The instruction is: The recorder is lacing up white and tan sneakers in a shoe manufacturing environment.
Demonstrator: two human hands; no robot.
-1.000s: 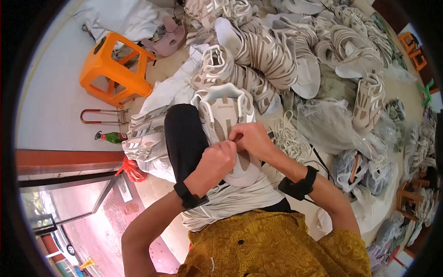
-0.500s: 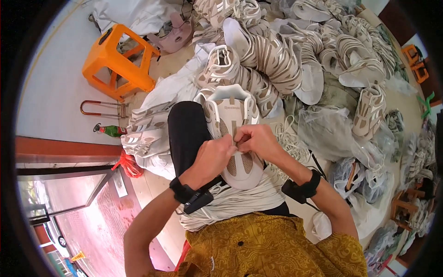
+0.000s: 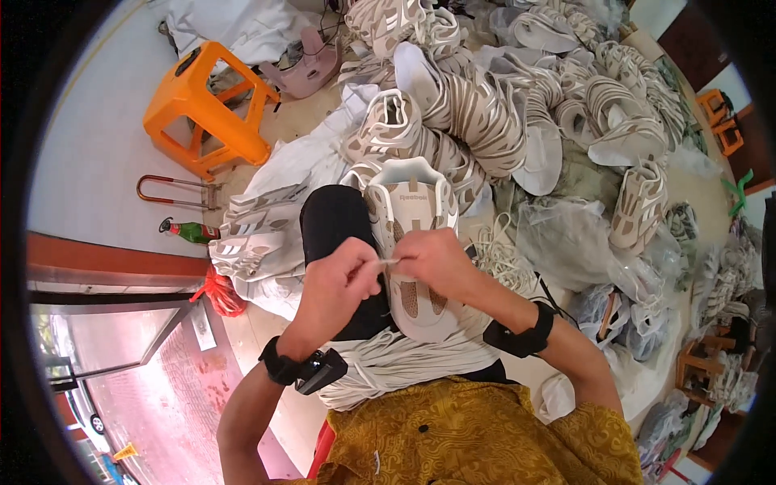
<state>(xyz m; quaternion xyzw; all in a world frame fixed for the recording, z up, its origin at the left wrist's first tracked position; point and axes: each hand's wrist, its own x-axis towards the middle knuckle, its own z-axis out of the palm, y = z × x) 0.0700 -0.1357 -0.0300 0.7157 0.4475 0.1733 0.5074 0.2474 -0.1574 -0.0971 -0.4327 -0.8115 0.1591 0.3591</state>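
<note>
A beige and white shoe upper rests on my lap, toe toward me, beside my black-clad knee. A short stretch of pale shoelace spans between my two hands over the upper's left side. My left hand pinches one part of it, left of the upper. My right hand lies across the middle of the upper, its fingertips closed on the lace. The lace holes under my right hand are hidden. A thick bundle of cream shoelaces lies across my lap below the toe.
Curved stacks of shoe uppers pile up ahead, with more uppers at left. More loose laces hang right of my lap. An orange stool, a green bottle and a red plastic bag stand left. Clear plastic bags lie right.
My left hand has moved left and down, off the upper, drawing the lace out. My right hand has shifted slightly left and down. The upper has moved slightly toward me.
</note>
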